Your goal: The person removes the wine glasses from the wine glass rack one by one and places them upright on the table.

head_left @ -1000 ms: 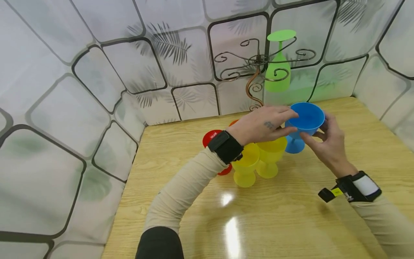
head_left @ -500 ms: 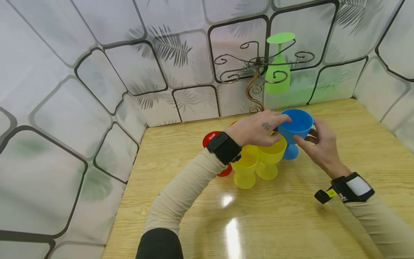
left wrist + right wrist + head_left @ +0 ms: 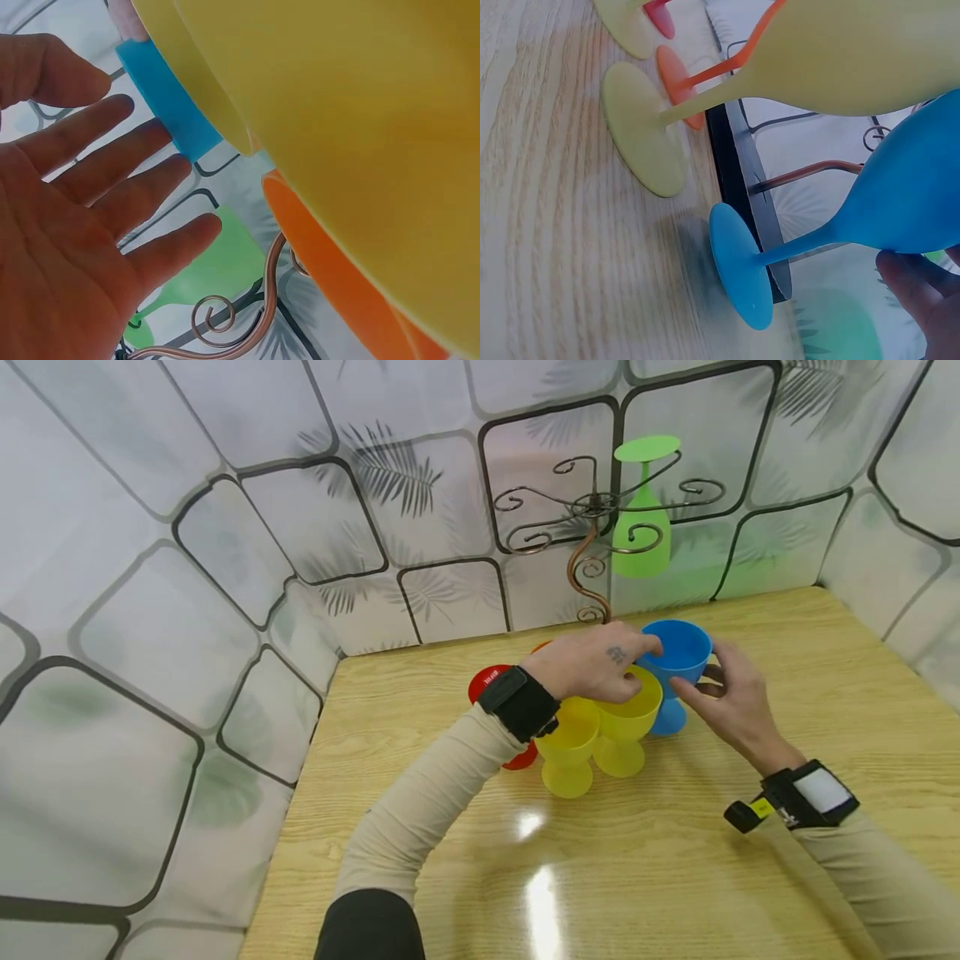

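Observation:
A blue plastic goblet (image 3: 678,647) stands upright at the right of a cluster of goblets. My right hand (image 3: 735,706) holds its bowl between thumb and fingers, the fingers partly hidden behind it. My left hand (image 3: 592,662) reaches over the cluster to the blue goblet's left side; in the left wrist view its fingers (image 3: 150,191) are spread and fairly straight, some at the blue rim. Beneath the left hand are two yellow goblets (image 3: 567,752) (image 3: 621,727). A red goblet (image 3: 486,678) and an orange goblet (image 3: 330,262) stand behind them, partly hidden.
Behind the goblets rises a scrolled metal rack (image 3: 596,503) with a green goblet (image 3: 642,531) hanging upside down from one arm. The wooden table (image 3: 420,693) meets patterned curtain-like walls (image 3: 450,510) at the back and sides.
The blue goblet has moved left and slightly toward me, up against the right yellow goblet. My right hand moved with it; my left hand shifted slightly.

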The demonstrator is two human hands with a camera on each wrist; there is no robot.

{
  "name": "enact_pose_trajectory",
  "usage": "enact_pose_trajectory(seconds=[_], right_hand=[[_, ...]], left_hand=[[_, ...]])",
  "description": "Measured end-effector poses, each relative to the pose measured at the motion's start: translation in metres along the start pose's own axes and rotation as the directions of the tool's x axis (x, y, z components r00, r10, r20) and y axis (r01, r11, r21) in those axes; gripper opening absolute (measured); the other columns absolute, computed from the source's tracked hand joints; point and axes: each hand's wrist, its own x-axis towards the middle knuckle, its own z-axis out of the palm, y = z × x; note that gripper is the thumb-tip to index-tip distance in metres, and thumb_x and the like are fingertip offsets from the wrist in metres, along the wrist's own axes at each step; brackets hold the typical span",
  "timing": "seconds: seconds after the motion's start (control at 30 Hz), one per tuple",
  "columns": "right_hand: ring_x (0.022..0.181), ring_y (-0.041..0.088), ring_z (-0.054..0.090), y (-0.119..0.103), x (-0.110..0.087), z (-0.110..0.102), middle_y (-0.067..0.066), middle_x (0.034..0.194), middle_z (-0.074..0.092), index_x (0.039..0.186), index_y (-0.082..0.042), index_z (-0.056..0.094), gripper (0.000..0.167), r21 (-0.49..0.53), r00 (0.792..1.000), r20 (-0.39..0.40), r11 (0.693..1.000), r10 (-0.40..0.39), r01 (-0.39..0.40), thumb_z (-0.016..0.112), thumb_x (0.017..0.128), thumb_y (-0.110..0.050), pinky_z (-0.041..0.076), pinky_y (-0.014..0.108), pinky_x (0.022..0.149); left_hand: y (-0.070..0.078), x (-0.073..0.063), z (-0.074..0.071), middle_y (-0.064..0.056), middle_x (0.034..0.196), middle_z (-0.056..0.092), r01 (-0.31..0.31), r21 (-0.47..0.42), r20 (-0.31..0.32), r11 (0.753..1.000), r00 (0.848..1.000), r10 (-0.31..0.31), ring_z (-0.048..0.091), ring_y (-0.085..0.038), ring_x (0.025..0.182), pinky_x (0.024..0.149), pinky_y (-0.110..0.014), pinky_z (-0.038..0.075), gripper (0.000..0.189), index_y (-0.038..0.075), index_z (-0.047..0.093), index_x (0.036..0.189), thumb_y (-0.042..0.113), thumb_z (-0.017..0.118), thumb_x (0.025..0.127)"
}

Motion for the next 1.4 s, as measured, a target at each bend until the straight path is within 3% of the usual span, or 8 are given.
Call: enact_pose_trajectory(seconds=[0.23, 0.5, 0.67, 0.9, 1.1, 1.23, 1.33, 1.4], right_hand=[[0.104, -0.018, 0.056, 0.0025, -0.0001, 0.0019, 0.019, 0.125, 0.054, 0.148, 0.000, 0.048, 0.068, -0.006, 1.000, 0.019, 1.000, 0.007, -0.007, 0.074, 0.086, 0.008, 0.049, 0.003, 0.078], [0.104, -0.021, 0.053, 0.0030, -0.0025, 0.0023, 0.022, 0.128, 0.053, 0.148, 0.002, 0.046, 0.066, -0.020, 0.998, 0.053, 0.999, 0.045, -0.044, 0.074, 0.088, 0.004, 0.048, 0.003, 0.078], [0.107, -0.022, 0.050, 0.0037, -0.0026, 0.0038, 0.025, 0.132, 0.053, 0.147, 0.003, 0.046, 0.065, -0.024, 0.996, 0.069, 0.998, 0.052, -0.051, 0.074, 0.090, 0.001, 0.047, 0.004, 0.082], [0.104, -0.022, 0.052, 0.0048, -0.0026, 0.0062, 0.030, 0.136, 0.052, 0.147, 0.005, 0.044, 0.063, -0.013, 0.994, 0.086, 0.998, 0.066, -0.065, 0.073, 0.092, -0.002, 0.047, 0.003, 0.079], [0.106, -0.021, 0.052, 0.0038, -0.0010, 0.0065, 0.030, 0.141, 0.050, 0.149, 0.004, 0.041, 0.065, -0.010, 0.992, 0.089, 0.996, 0.092, -0.092, 0.072, 0.093, -0.005, 0.048, 0.003, 0.079], [0.107, -0.020, 0.053, 0.0040, 0.0000, 0.0067, 0.030, 0.141, 0.049, 0.149, 0.004, 0.039, 0.065, -0.004, 0.990, 0.099, 0.995, 0.103, -0.103, 0.072, 0.093, -0.005, 0.048, 0.003, 0.080], [0.106, -0.019, 0.053, 0.0054, -0.0013, 0.0065, 0.028, 0.140, 0.050, 0.149, 0.004, 0.039, 0.066, -0.012, 0.987, 0.105, 0.993, 0.121, -0.120, 0.073, 0.092, -0.004, 0.048, 0.002, 0.079], [0.105, -0.017, 0.051, 0.0067, -0.0028, 0.0058, 0.028, 0.140, 0.050, 0.149, 0.004, 0.038, 0.068, -0.029, 0.985, 0.108, 0.991, 0.135, -0.132, 0.074, 0.092, -0.004, 0.047, 0.001, 0.078]], left_hand=[[-0.0018, -0.0006, -0.0004, -0.002, 0.139, 0.062, 0.025, 0.005, 0.022, 1.000, 0.999, -0.025, 0.058, -0.010, 0.120, 0.100, -0.018, 0.045, 0.043, 0.011, 0.057, 0.139, 0.015, 0.057, 0.096], [-0.0014, -0.0013, 0.0001, -0.003, 0.146, 0.059, 0.042, -0.026, 0.058, 0.999, 0.998, -0.040, 0.057, -0.009, 0.109, 0.088, -0.017, 0.047, 0.044, 0.012, 0.056, 0.141, 0.015, 0.057, 0.097], [0.0017, -0.0027, -0.0006, 0.000, 0.147, 0.056, 0.101, -0.011, 0.095, 0.995, 0.991, -0.099, 0.054, -0.009, 0.092, 0.071, -0.020, 0.043, 0.046, 0.017, 0.053, 0.145, 0.020, 0.057, 0.099], [0.0039, -0.0042, -0.0018, 0.003, 0.133, 0.062, 0.145, 0.005, 0.117, 0.989, 0.982, -0.145, 0.042, -0.011, 0.062, 0.056, -0.021, 0.034, 0.048, 0.020, 0.052, 0.147, 0.023, 0.057, 0.099], [0.0035, -0.0022, -0.0028, 0.003, 0.114, 0.064, 0.155, -0.007, 0.123, 0.988, 0.980, -0.153, 0.037, -0.010, 0.057, 0.054, -0.020, 0.031, 0.048, 0.019, 0.052, 0.147, 0.023, 0.057, 0.099], [0.0022, -0.0013, -0.0033, 0.001, 0.124, 0.065, 0.147, -0.011, 0.117, 0.989, 0.983, -0.145, 0.036, -0.010, 0.056, 0.054, -0.020, 0.031, 0.048, 0.018, 0.052, 0.147, 0.022, 0.058, 0.099], [0.0022, -0.0012, -0.0025, 0.001, 0.138, 0.061, 0.140, -0.001, 0.118, 0.990, 0.983, -0.139, 0.046, -0.010, 0.068, 0.059, -0.021, 0.035, 0.047, 0.018, 0.053, 0.145, 0.022, 0.058, 0.099], [0.0026, -0.0009, -0.0013, 0.002, 0.139, 0.060, 0.135, 0.012, 0.122, 0.991, 0.983, -0.136, 0.051, -0.010, 0.080, 0.062, -0.021, 0.037, 0.047, 0.018, 0.054, 0.145, 0.023, 0.058, 0.099]])
